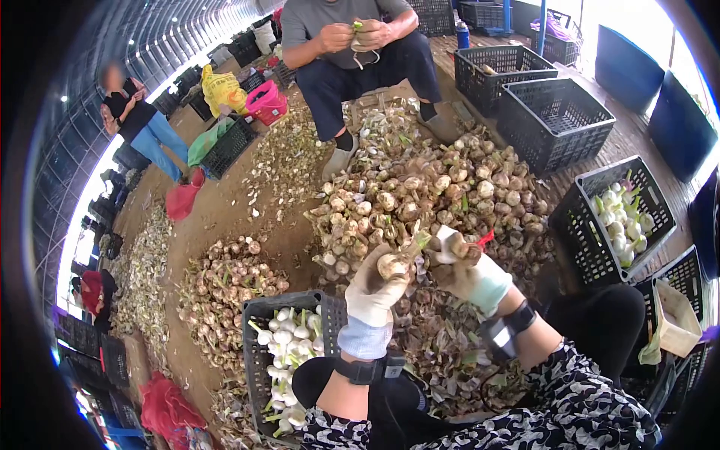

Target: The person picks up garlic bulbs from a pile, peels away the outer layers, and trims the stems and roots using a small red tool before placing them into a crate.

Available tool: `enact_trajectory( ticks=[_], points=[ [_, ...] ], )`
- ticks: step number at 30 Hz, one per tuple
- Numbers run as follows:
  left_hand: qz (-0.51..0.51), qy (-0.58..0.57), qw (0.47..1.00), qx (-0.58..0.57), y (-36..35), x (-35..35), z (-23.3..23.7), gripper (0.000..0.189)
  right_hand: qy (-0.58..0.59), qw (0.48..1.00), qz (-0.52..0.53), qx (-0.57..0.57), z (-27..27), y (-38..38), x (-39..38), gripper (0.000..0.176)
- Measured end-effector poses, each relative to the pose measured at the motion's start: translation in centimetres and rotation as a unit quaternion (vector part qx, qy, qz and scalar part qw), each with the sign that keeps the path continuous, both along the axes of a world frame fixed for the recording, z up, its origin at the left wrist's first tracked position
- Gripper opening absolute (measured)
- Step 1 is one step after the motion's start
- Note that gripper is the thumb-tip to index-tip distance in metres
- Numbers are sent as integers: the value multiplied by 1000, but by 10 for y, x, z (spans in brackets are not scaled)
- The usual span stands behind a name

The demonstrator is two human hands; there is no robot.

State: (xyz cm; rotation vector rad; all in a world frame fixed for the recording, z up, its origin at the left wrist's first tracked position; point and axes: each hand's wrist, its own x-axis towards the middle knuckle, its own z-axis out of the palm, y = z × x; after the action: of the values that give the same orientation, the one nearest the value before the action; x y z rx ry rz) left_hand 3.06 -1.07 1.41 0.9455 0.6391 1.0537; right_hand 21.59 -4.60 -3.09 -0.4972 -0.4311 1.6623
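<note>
In a white glove, my left hand (375, 291) is closed around a garlic bulb (394, 266) with a greenish stem pointing up right. Close on its right is my gloved right hand (474, 281), its fingers curled around something brownish that I cannot make out; a red strip (486, 238) sticks out above it. Both hands are over a large heap of unpeeled garlic bulbs (442, 187). Loose skins (450, 352) lie beneath my wrists. Left of my left forearm, a black crate (255, 375) holds white peeled garlic (285, 345).
A seated person (341, 56) faces me behind the heap, and another person (139, 120) stands at left. Empty black crates (555, 120) and one with white garlic (652, 225) line the right. A smaller garlic pile (225, 289) lies left.
</note>
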Motion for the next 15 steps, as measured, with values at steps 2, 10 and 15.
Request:
enact_trajectory(
  ticks=[2,10,15],
  points=[
    [25,119,989,84,-6,5,3,57,-183,982,-8,47,33,-8,-16,26],
    [78,244,951,174,-10,1,8,59,-295,954,-56,-10,59,-8,-40,25],
    [93,264,935,220,-12,0,9,59,-279,956,-74,46,53,-5,-37,25]
  ],
)
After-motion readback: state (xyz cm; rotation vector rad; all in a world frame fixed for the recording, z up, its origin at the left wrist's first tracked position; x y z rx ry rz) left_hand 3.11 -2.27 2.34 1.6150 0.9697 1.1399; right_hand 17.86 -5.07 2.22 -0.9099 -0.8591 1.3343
